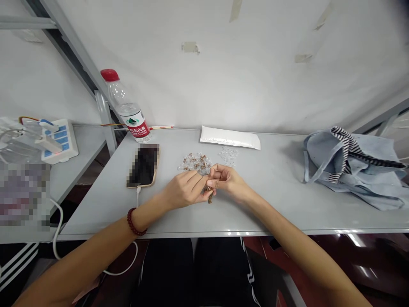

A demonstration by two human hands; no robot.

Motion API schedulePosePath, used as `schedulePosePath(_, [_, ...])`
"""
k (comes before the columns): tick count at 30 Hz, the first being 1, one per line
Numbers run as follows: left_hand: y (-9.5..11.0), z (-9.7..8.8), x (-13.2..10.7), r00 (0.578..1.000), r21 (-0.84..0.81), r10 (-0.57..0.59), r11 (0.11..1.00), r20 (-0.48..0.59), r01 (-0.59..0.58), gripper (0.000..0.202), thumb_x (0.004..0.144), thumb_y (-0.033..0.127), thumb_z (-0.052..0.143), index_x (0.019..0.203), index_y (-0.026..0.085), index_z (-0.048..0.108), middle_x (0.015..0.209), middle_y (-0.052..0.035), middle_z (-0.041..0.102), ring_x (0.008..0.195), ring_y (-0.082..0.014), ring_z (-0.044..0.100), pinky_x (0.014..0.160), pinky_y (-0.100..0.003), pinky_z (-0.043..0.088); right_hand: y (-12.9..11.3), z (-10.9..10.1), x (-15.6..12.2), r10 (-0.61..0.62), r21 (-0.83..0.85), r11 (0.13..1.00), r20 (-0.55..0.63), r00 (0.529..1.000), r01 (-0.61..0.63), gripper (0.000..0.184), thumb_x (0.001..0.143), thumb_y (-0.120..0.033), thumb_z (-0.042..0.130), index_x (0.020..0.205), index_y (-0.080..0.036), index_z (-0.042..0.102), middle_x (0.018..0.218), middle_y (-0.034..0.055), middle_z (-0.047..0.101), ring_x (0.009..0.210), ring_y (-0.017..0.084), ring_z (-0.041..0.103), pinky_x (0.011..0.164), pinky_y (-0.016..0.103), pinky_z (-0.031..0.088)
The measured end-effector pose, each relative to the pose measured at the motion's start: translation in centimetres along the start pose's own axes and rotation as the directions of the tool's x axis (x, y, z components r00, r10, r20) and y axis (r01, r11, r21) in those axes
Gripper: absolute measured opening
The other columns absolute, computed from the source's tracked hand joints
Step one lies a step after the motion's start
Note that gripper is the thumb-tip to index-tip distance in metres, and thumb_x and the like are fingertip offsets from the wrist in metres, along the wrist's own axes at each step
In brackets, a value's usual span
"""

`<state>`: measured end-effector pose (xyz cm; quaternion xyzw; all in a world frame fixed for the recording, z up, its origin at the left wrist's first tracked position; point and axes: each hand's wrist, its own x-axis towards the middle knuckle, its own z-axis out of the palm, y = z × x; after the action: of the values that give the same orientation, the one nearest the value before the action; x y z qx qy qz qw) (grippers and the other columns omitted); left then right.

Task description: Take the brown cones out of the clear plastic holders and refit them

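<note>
Head view: brown beads (210, 197) between both hands (185, 189) (226, 181)

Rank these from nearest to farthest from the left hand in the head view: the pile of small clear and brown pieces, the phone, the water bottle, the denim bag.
From the left hand:
1. Pile of small clear and brown pieces, just ahead of it.
2. Phone, ahead, toward the view's left.
3. Water bottle, farther back left, by the wall.
4. Denim bag, far right on the table.

Probably a dorm room: narrow desk (271, 204), metal bed frame (72, 47), tape-scarred wall (255, 72)
</note>
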<state>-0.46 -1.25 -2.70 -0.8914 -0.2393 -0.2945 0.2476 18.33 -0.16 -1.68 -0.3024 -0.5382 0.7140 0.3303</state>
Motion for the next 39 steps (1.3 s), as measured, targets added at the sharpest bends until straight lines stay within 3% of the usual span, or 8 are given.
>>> schedulePosePath(7, [-1.9, 0.9, -1.4, 0.977, -0.097, -0.159, 0.98, 0.144, 0.174, 0.024, 0.09, 0.029, 0.044, 0.076, 0.015, 0.056, 0.058, -0.0022, 0.054, 0.054, -0.0158, 0.053, 0.049, -0.027, 0.041, -2.3, -2.3, -0.8, -0.015, -0.239, 0.971, -0.044, 0.999, 0.004, 0.02, 0.078, -0.035, 0.068, 0.076, -0.019, 0.057, 0.071, 0.001, 0.063, 0.053, 0.009, 0.049, 0.053, 0.027, 0.043])
schedulePosePath(11, [-1.9, 1.3, -1.5, 0.954, -0.093, -0.239, 0.962, 0.181, 0.259, 0.025, 0.092, 0.027, 0.046, 0.103, 0.008, 0.057, 0.075, -0.0077, 0.062, 0.07, -0.0197, 0.058, 0.063, -0.032, 0.05, -3.2, -3.6, -1.2, -0.133, -0.403, 0.914, -0.207, 0.969, 0.039, 0.02, 0.08, -0.037, 0.065, 0.074, -0.019, 0.057, 0.067, -0.0008, 0.06, 0.052, 0.008, 0.046, 0.057, 0.028, 0.041])
schedulePosePath(14, [-1.5, 1.3, -1.2, 0.898, -0.135, -0.374, 0.902, 0.231, 0.41, 0.038, 0.091, 0.024, 0.048, 0.125, 0.007, 0.047, 0.095, -0.0122, 0.062, 0.09, -0.0245, 0.057, 0.079, -0.039, 0.051, -3.1, -4.9, -1.2, -0.184, -0.495, 0.868, -0.291, 0.939, 0.017, 0.022, 0.081, -0.039, 0.063, 0.075, -0.019, 0.058, 0.066, -0.0005, 0.06, 0.052, 0.009, 0.044, 0.057, 0.028, 0.04])
schedulePosePath(19, [-1.5, 0.7, -0.9, 0.856, -0.284, -0.468, 0.809, 0.218, 0.515, 0.029, 0.09, 0.012, 0.044, 0.116, 0.013, 0.055, 0.102, -0.0109, 0.062, 0.096, -0.0233, 0.054, 0.085, -0.041, 0.049, -1.8, -7.1, -0.7, -0.324, -0.765, 0.643, -0.325, 0.888, -0.045, 0.014, 0.079, -0.033, 0.061, 0.077, -0.019, 0.061, 0.075, 0.0036, 0.064, 0.065, 0.015, 0.053, 0.061, 0.03, 0.042])
schedulePosePath(22, [-1.6, 0.3, -0.8, 0.904, -0.429, -0.377, 0.795, 0.204, 0.429, 0.022, 0.09, 0.012, 0.042, 0.102, 0.014, 0.061, 0.089, -0.008, 0.064, 0.086, -0.0197, 0.056, 0.079, -0.037, 0.05, -1.3, -7.7, -0.4, -0.385, -0.881, 0.474, -0.225, 0.895, -0.017, 0.009, 0.08, -0.027, 0.058, 0.081, -0.02, 0.064, 0.085, 0.0053, 0.064, 0.073, 0.017, 0.056, 0.064, 0.031, 0.043])
schedulePosePath(26, [-1.0, 0.0, -0.6, 0.949, -0.502, -0.198, 0.812, 0.245, 0.299, 0.022, 0.091, 0.013, 0.041, 0.092, 0.014, 0.063, 0.075, -0.0054, 0.061, 0.075, -0.0168, 0.054, 0.071, -0.032, 0.049, -0.9, -7.9, -0.1, -0.328, -0.9, 0.436, -0.138, 0.934, 0.02, 0.012, 0.082, -0.026, 0.057, 0.089, -0.02, 0.065, 0.093, 0.0065, 0.063, 0.073, 0.017, 0.057, 0.064, 0.03, 0.044])
schedulePosePath(32, [-0.5, 0.0, -0.5, 0.932, -0.412, -0.077, 0.882, 0.353, 0.229, 0.015, 0.088, 0.016, 0.049, 0.089, 0.012, 0.064, 0.082, -0.0085, 0.061, 0.085, -0.0216, 0.052, 0.078, -0.037, 0.048, -0.2, -7.9, 0.0, -0.327, -0.939, 0.339, -0.057, 0.943, 0.061, 0.015, 0.081, -0.019, 0.057, 0.093, -0.02, 0.066, 0.095, 0.0074, 0.064, 0.076, 0.018, 0.058, 0.069, 0.032, 0.045])
schedulePosePath(39, [-0.6, 0.7, -0.6, 0.926, -0.402, -0.079, 0.885, 0.368, 0.236, 0.021, 0.093, 0.019, 0.045, 0.087, 0.012, 0.063, 0.082, -0.0086, 0.06, 0.085, -0.021, 0.05, 0.078, -0.036, 0.048, 0.0, -7.6, 0.2, -0.289, -0.923, 0.385, -0.102, 0.952, 0.018, 0.018, 0.078, -0.018, 0.055, 0.091, -0.019, 0.069, 0.088, 0.007, 0.067, 0.071, 0.019, 0.056, 0.067, 0.033, 0.043])
